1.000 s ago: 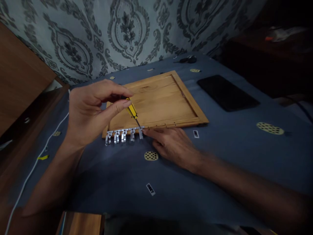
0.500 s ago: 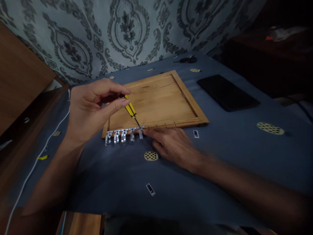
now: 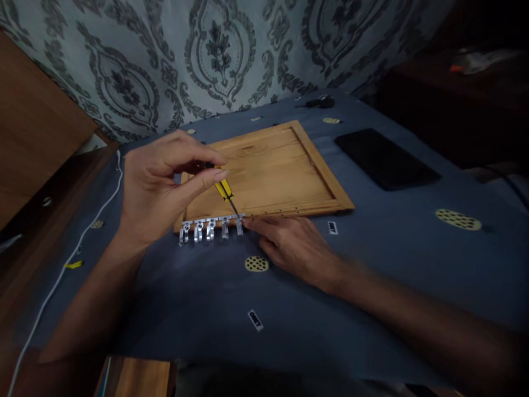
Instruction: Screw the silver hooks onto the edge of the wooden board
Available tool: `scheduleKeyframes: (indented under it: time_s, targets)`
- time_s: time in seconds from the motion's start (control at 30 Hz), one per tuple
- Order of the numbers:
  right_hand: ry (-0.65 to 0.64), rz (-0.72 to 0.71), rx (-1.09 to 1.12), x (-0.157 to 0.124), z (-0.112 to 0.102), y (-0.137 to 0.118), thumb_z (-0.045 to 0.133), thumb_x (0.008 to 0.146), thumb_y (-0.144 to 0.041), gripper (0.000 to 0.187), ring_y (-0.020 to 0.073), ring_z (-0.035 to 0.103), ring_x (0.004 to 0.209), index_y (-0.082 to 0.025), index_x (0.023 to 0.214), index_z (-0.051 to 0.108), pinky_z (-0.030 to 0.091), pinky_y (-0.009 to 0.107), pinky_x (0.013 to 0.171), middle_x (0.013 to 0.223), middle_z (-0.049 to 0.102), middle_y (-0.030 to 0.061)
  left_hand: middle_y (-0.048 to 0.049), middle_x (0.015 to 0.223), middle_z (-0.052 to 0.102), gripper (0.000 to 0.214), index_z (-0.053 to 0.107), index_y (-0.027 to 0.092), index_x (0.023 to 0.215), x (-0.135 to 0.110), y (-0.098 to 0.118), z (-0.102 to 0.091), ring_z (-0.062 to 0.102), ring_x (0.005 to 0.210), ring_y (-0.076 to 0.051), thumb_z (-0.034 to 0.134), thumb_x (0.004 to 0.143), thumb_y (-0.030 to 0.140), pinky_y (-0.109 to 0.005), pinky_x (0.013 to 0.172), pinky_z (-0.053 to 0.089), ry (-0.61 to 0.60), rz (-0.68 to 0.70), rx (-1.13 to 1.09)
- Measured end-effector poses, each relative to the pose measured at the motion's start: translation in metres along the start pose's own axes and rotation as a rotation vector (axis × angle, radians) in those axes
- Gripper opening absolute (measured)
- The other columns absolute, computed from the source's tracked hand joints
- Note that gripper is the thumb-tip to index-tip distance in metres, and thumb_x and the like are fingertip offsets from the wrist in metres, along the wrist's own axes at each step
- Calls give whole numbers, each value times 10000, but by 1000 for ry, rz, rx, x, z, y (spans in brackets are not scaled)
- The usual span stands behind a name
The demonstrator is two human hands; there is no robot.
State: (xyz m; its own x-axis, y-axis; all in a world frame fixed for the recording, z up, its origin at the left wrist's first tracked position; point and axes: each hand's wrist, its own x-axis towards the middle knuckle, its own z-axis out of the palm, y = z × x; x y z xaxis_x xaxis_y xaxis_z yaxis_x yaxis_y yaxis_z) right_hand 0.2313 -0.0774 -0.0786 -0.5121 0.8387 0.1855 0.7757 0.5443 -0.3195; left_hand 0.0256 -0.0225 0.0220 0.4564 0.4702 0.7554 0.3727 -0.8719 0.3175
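My left hand [image 3: 165, 182] is closed around the handle end of a yellow-and-black screwdriver [image 3: 225, 190], pinched between thumb and fingers. The screwdriver slants down, its tip at the top of a silver metal hook [image 3: 239, 226]. My right hand [image 3: 295, 248] is closed, its index fingertip steadying that same hook against the board's near edge. More metal hooks [image 3: 199, 231] sit in a row to the left along this edge. Small dark holes run to the right of my fingertip in the framed wooden board [image 3: 268, 171], which lies flat.
A blue patterned cloth [image 3: 198, 303] lies under everything. A dark flat tablet-like object [image 3: 386, 159] rests right of the board, with a small black object [image 3: 322, 101] behind. A white cable [image 3: 78, 256] runs down the left, beside wooden furniture [image 3: 37, 116].
The fingers of my left hand have shifted slightly on the screwdriver handle, with the tip still at the same hook. My right hand stays in place.
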Motion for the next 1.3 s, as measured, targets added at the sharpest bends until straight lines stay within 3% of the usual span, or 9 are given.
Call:
scheduleKeyframes:
  time_s: [0.1, 0.2, 0.37, 0.5, 0.7, 0.93, 1.13, 1.3]
  targets:
    - [7, 1, 3, 0, 1, 1, 589, 855, -83, 374, 237, 705, 959, -243, 1170, 712, 489, 322, 784, 1096, 774, 63, 41, 773, 732, 222, 778, 243, 914, -1, 2, 3, 690, 675, -116, 830, 752, 101, -224, 579, 599, 35, -55, -6]
    - [11, -4, 7, 0, 1, 1, 589, 857, -87, 368, 233, 707, 935, -241, 1166, 717, 491, 324, 775, 1080, 777, 64, 45, 778, 743, 264, 778, 232, 933, 0, 1, 2, 715, 684, -118, 802, 754, 41, -196, 583, 603, 13, -21, -43]
    - [28, -9, -4, -1, 3, 2, 551, 855, -90, 404, 227, 703, 935, -246, 1192, 710, 495, 324, 775, 1077, 777, 54, 24, 783, 741, 182, 785, 234, 922, 3, -3, -4, 692, 681, -114, 835, 771, 146, -203, 591, 579, -62, -45, -119]
    - [15, 4, -5, -1, 3, 1, 538, 856, -86, 415, 238, 705, 969, -248, 1197, 711, 500, 337, 800, 1127, 768, 59, 28, 749, 716, 158, 782, 238, 919, 1, -4, -1, 668, 667, -102, 824, 787, 161, -199, 563, 541, -42, -55, -118]
    - [-5, 13, -1, 0, 1, 1, 549, 859, -92, 409, 234, 700, 995, -242, 1203, 713, 493, 322, 819, 1115, 771, 61, 29, 774, 733, 152, 780, 259, 923, -2, 3, 3, 682, 705, -121, 816, 795, 185, -251, 681, 577, -12, -163, -68]
    - [-55, 41, -29, 1, -1, 0, 538, 866, -99, 460, 240, 711, 930, -245, 1279, 677, 477, 326, 769, 1076, 781, 66, 1, 809, 725, 109, 782, 266, 901, 5, -5, -7, 666, 728, -140, 818, 801, 245, -259, 620, 531, -155, -146, -146]
    - [-39, 16, -22, 0, -1, 0, 543, 861, -99, 452, 234, 706, 903, -229, 1270, 682, 471, 332, 740, 1055, 782, 75, -10, 847, 712, 109, 761, 254, 964, 3, 0, -4, 650, 750, -135, 760, 855, 252, -250, 643, 523, -168, -145, -149]
    - [-7, -2, 0, 0, 1, 1, 544, 851, -87, 444, 220, 699, 899, -224, 1247, 693, 463, 329, 749, 1054, 782, 73, -32, 954, 720, 105, 733, 222, 999, -1, 9, 7, 672, 903, -159, 686, 907, 238, -274, 825, 537, -119, -281, -201]
